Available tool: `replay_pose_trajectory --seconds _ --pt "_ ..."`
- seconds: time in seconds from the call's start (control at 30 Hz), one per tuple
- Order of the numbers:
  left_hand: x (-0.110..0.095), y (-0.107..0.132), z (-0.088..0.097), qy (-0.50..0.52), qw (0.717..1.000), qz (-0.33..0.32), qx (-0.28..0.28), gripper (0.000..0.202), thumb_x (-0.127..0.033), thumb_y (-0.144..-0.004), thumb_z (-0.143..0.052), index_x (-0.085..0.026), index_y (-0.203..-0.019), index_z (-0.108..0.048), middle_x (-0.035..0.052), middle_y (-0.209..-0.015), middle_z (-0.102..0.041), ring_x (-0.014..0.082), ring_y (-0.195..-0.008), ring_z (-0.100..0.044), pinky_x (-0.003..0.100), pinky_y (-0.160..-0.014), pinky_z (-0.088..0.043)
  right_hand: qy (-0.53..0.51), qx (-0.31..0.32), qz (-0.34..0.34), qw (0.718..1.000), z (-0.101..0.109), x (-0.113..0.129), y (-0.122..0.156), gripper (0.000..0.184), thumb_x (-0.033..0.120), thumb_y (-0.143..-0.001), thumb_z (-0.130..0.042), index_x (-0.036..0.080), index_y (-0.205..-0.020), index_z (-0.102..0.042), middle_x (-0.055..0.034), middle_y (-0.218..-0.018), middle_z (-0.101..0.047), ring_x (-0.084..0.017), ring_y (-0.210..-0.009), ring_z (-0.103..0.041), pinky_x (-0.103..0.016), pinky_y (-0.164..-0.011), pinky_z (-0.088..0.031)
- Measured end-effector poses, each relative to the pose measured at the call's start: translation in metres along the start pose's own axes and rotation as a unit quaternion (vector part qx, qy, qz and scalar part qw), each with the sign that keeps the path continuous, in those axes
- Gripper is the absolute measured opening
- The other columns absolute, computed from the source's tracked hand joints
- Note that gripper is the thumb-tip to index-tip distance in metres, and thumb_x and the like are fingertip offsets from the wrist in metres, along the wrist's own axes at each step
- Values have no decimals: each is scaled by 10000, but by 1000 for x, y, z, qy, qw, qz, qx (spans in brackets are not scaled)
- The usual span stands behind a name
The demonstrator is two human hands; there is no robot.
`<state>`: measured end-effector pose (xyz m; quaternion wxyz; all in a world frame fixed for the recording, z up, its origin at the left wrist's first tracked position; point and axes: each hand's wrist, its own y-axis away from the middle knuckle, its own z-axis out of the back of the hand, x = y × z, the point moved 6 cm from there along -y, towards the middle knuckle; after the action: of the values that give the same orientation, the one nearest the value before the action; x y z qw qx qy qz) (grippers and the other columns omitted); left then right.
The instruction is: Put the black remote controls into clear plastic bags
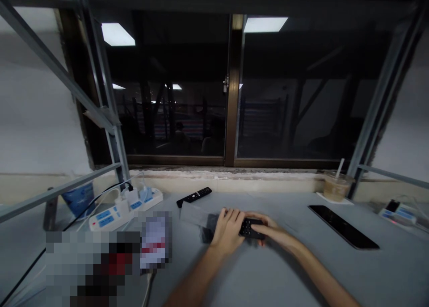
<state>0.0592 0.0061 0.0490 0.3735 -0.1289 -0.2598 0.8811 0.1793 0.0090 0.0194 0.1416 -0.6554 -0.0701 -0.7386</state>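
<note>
A black remote control (250, 228) with a keypad lies crosswise between my two hands, just over the grey desk. My left hand (228, 229) is closed over its left part, the back of the hand hiding that stretch. My right hand (270, 229) grips the other end, thumb on the face near the buttons and fingers around the far side and underneath. A clear plastic bag (194, 215) extends left from under my left hand; how far it covers the remote cannot be made out. A second black remote control (194, 196) rests on the desk beyond the bag.
A white power strip (125, 211) with plugs and cables stands at left, near a blue cup (79, 199). Beside it lies a pixelated phone-like object (154, 240). At right are a black tablet-like slab (343, 226) and a drink cup with straw (336, 187). Metal frame posts flank the window.
</note>
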Motion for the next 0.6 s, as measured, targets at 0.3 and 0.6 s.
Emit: replay_pose_trajectory --seconds 0.3,0.6 --pt "5 -3 1 -4 1000 -22 -6 303 -247 -757 -604 -201 -1026 -472 25 -1002 -571 204 -948 -496 358 -858 -313 25 -47 -36 998 2 -10 -4 417 506 -727 -523 140 -530 -557 33 -318 -481 -50 -262 -339 -166 -319 -259" --pt "46 -2 8 -13 997 59 -48 332 -427 -769 -585 -207 -1006 -510 40 -1008 -579 218 -938 -519 364 -831 -344 -195 -196 -13 961 48 -8 -3 476 580 -730 -465 193 -454 -462 27 -351 -434 -63 -321 -342 -214 -441 -398"
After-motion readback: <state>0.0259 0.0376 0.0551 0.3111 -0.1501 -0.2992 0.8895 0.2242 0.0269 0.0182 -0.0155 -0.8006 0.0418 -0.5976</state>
